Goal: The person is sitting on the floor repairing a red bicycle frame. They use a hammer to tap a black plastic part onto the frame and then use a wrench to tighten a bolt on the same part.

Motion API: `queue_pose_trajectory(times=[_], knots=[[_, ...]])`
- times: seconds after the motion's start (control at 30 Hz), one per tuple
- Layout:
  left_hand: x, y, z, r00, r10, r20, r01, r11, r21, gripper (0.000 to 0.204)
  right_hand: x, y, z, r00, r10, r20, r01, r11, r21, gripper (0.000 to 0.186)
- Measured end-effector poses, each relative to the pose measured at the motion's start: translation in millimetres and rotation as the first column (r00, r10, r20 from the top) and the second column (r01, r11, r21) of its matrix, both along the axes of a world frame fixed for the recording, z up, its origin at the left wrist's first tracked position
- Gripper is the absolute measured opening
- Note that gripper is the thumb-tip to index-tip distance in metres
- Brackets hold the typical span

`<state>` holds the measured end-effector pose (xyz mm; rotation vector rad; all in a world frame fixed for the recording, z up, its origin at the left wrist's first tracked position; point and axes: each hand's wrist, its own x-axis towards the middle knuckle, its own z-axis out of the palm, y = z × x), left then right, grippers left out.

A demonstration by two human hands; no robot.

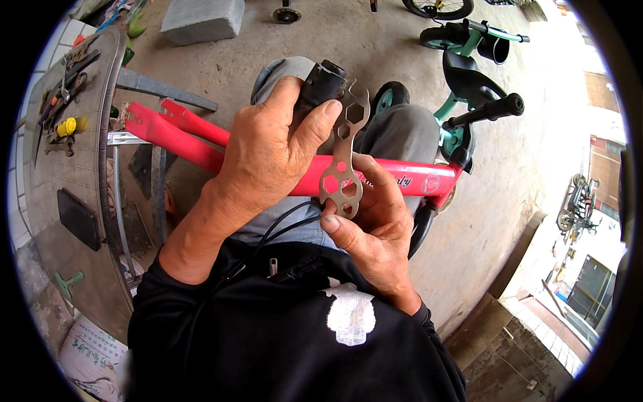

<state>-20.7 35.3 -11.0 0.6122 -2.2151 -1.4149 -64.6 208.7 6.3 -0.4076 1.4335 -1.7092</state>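
A red children's bike frame [301,175] lies across my lap, its forked end pointing left. My left hand [261,147] is closed round a black cylindrical part with a collar [324,83] above the frame; whether it is joined to the frame is hidden behind the hand. Between the thumb and fingers of my right hand [382,228] is the lower end of a flat metal multi-hole wrench [345,157]. The wrench stands upright in front of the red tube. Its hooked upper end is beside the black part and close to my left thumb.
At left, a table [40,194] holds several tools, a yellow round thing [66,126] and a dark phone-like slab [79,219]. A mint-green balance bike [462,87] stands at right. A grey block [203,20] sits ahead on the floor. Black cables [284,220] cross my lap.
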Motion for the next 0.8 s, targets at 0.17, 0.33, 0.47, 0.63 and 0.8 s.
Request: queue_pose_trajectory(times=[0.17, 0.33, 0.47, 0.63, 0.8], knots=[[-0.8, -0.3, 4.0, 1.0, -0.008, 0.03, 0.008, 1.0, -0.01, 0.023, -1.4, 9.4, 8.3, 0.994, -0.068, -0.081, 0.067, 0.998, -0.012, 0.067], [-0.4, 0.6, 1.1, 1.0, -0.021, 0.022, 0.022, 1.0, -0.022, 0.024, -13.0, 17.3, 14.5, 0.945, -0.249, -0.214, 0.228, 0.966, -0.12, 0.054], [-1.3, 1.0, -0.4, 0.999, -0.048, -0.008, 0.047, 0.997, -0.066, 0.025, -28.8, 15.4, 25.9, 0.901, -0.348, -0.258, 0.327, 0.937, -0.123, 0.042], [-0.5, 1.3, -3.7, 0.996, -0.083, -0.015, 0.082, 0.995, -0.055, 0.026, -62.8, 10.1, 32.2, 0.899, -0.358, -0.253, 0.32, 0.93, -0.181, 0.03], [-1.8, 2.3, -2.4, 0.994, -0.102, -0.029, 0.099, 0.99, -0.103, 0.026, -102.5, 3.9, 27.5, 0.938, -0.291, -0.187, 0.273, 0.955, -0.114, 0.027]])
